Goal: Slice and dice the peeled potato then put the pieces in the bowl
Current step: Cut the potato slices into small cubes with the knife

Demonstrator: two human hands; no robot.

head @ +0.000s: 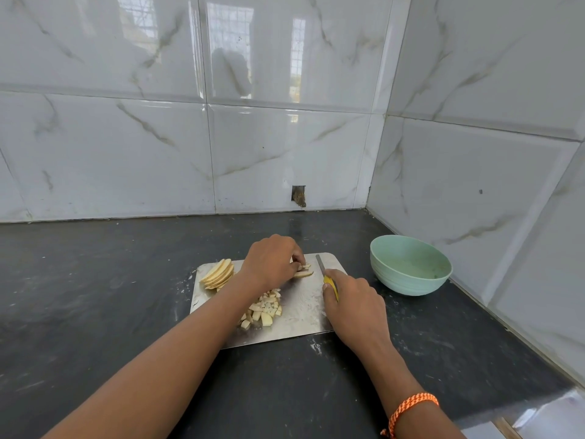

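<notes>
Centrally on dark bench (95, 296): steel cutting board (304, 315), flat, rounded corners, smeared with pale residue.

Far-left corner of board: fan of potato slices (218, 274), overlapping, leaning on one another.

Near-middle of board: heap of diced potato (264, 310), partly hidden behind left forearm.

Far-middle of board: a few potato strips (304, 273) lying side by side, just left of blade.

Left hand (272, 264): reached across board from near left, knuckles up, fingertips curled down onto far ends of strips, pinching and steadying them. Grip closed on strips; thumb hidden.

Right hand (351, 302): near right edge of board, fingers wrapped round yellow handle of knife (326, 274), index finger along top. Grip fully closed on handle. Grey blade pointing to far side, tip near far-right corner of board, lying just right of strips; contact between edge and strips not discernible.

Orange braided band (411, 410) round right wrist.

Right of board, apart from it: pale green bowl (408, 282), upright on bench close to right wall. Visible interior holding no potato; only faint specks on inner wall.

Behind: white marbled wall tiles (126, 137), glossy, small dark hole (298, 196) low in far wall above bench.
</notes>
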